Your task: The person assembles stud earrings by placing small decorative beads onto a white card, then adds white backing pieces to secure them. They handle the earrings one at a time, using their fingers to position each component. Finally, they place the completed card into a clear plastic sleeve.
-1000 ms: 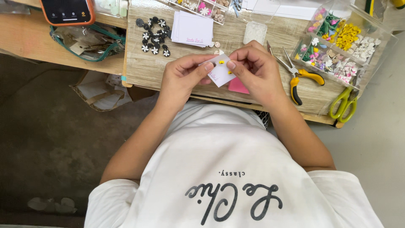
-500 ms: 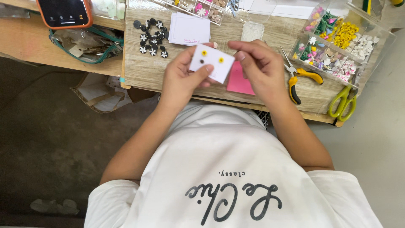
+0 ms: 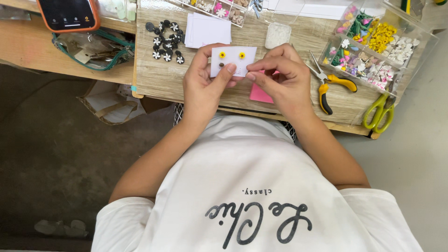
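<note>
My left hand (image 3: 203,86) holds a small white card (image 3: 233,59) flat, face up, with two yellow flower studs (image 3: 232,55) pinned in it. The thumb presses on the card's lower edge. My right hand (image 3: 284,77) pinches the card's right lower edge with fingertips together. Under the right hand lies a pink card (image 3: 259,93) on the wooden table (image 3: 163,77).
Yellow-handled pliers (image 3: 326,86), green scissors (image 3: 380,109), a clear compartment box of coloured flower beads (image 3: 373,44), a stack of white cards (image 3: 207,30), black flower pieces (image 3: 165,42), a phone (image 3: 67,14) and a clear pouch (image 3: 93,49) lie around.
The white card was turned from edge-on between my fingers to flat and face up, and lifted a little farther over the table. Both hands stayed on it.
</note>
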